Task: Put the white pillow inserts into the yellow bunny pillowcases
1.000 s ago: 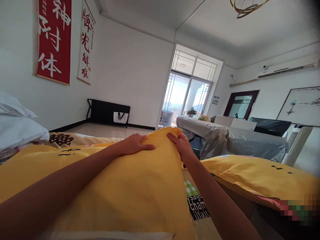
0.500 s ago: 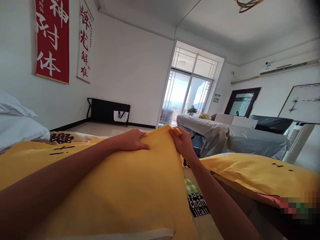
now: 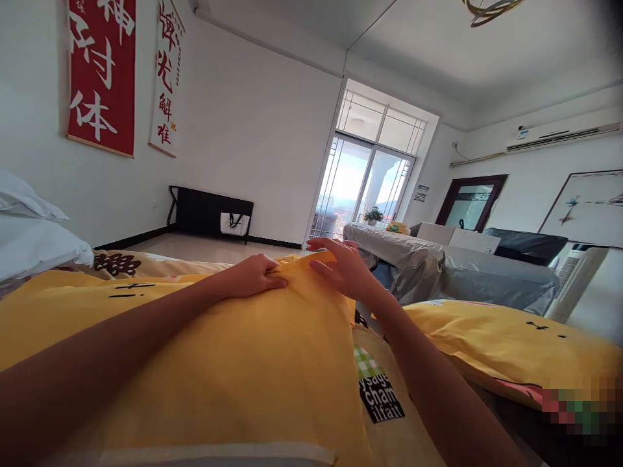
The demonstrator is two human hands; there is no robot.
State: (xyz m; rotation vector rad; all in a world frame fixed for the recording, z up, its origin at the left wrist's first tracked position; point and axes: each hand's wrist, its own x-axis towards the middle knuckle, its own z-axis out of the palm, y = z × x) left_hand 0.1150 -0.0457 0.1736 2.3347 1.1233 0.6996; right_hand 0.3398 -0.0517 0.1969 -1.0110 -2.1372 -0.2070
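Observation:
A yellow pillowcase (image 3: 253, 363) over a pillow fills the foreground, lying on a patterned bed sheet (image 3: 384, 402). My left hand (image 3: 253, 274) rests on its far edge with fingers curled, pinching the cloth. My right hand (image 3: 341, 267) hovers at the far right corner with fingers stretched out and apart, touching the cloth lightly and holding nothing.
A second yellow pillow (image 3: 506, 340) lies to the right. White pillows (image 3: 34, 240) are stacked at the left. Beyond the bed stand a grey-covered sofa (image 3: 438, 266), a black folded table (image 3: 209, 214) against the wall and a glass balcony door (image 3: 365, 188).
My right hand let go of the pillowcase corner and opened its fingers. My left hand stayed pinched on the far edge. The pillow's far end dropped slightly.

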